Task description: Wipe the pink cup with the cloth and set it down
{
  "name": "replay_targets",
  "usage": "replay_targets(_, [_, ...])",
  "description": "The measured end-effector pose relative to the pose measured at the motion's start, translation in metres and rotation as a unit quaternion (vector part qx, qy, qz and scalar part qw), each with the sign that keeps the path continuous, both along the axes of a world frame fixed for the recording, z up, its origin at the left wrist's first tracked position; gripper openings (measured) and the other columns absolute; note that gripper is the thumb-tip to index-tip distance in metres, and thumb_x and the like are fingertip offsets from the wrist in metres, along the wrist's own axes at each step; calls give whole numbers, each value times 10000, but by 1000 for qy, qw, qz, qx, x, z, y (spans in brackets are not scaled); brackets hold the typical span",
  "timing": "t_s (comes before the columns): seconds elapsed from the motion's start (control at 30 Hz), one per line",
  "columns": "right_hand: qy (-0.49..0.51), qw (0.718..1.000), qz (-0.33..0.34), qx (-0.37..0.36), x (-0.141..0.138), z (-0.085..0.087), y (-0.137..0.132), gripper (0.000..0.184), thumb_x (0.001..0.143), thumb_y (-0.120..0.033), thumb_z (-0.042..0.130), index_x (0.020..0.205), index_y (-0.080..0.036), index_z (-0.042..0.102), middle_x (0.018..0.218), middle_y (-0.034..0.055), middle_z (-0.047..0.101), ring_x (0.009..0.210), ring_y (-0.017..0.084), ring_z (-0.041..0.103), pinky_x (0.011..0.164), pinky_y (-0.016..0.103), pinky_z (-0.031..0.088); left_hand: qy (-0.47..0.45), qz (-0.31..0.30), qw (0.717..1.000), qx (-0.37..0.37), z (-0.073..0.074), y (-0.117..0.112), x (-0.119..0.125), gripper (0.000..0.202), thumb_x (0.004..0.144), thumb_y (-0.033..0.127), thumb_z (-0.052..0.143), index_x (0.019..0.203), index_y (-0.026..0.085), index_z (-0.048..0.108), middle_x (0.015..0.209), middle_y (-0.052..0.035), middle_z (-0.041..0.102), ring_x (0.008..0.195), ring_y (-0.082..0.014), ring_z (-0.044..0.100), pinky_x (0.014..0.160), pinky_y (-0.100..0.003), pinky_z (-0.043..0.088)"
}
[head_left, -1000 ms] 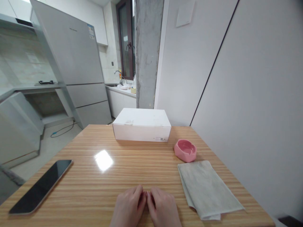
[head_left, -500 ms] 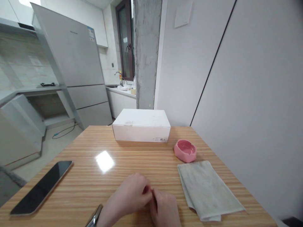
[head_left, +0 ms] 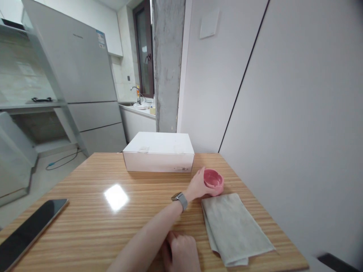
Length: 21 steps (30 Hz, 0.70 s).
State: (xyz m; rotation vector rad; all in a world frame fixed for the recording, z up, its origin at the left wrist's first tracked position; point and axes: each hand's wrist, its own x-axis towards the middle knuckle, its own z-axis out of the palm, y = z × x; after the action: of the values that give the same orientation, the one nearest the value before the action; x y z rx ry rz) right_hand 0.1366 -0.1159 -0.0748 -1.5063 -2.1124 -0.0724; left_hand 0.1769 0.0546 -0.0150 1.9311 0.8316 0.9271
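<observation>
My left hand (head_left: 197, 186) reaches forward and to the right across the wooden table (head_left: 93, 226), with a grey wristwatch (head_left: 179, 199) on its wrist. Its fingers wrap round the left side of a small pink dish (head_left: 214, 180), which sits just beyond a folded grey cloth (head_left: 234, 226). My right hand (head_left: 181, 252) rests on the table at the near edge, below the left forearm. Its fingers are curled in and nothing shows in them.
A white cardboard box (head_left: 159, 156) lies at the far edge of the table. A dark phone (head_left: 27, 232) lies face up at the near left. A white wall runs along the table's right side; a fridge (head_left: 82, 83) and kitchen counter stand beyond.
My left hand left my right hand and stretched out to the pink dish, closing on its side. The right hand stayed near the table's front edge. The view shifted a little to the right.
</observation>
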Motion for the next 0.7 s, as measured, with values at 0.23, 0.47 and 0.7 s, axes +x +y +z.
replay_targets(0.23, [4,999,-18,44,-1,-5,0,157,803,-122,437,712,-231,504,600,-18,625,533,162,599,531,294,236,-22,41,999,26,15,-19,-41,893,451,338,858,1257,195,502,1224,-91,609,1128,-290,554,981,-415,410])
replay_targets(0.47, [25,999,1,22,-3,8,0,224,876,-161,407,681,-226,494,603,-23,624,539,144,599,528,288,240,-4,224,974,-9,24,-31,-180,976,504,394,833,1354,197,396,1183,-70,647,1071,-257,611,939,-382,467])
replay_targets(0.7, [28,1000,-9,-3,-4,11,0,228,883,-152,425,692,-227,526,643,-17,647,579,149,612,546,282,258,152,453,878,12,11,-14,-304,971,550,580,751,1373,209,391,1160,-103,660,1051,-300,620,869,-372,478])
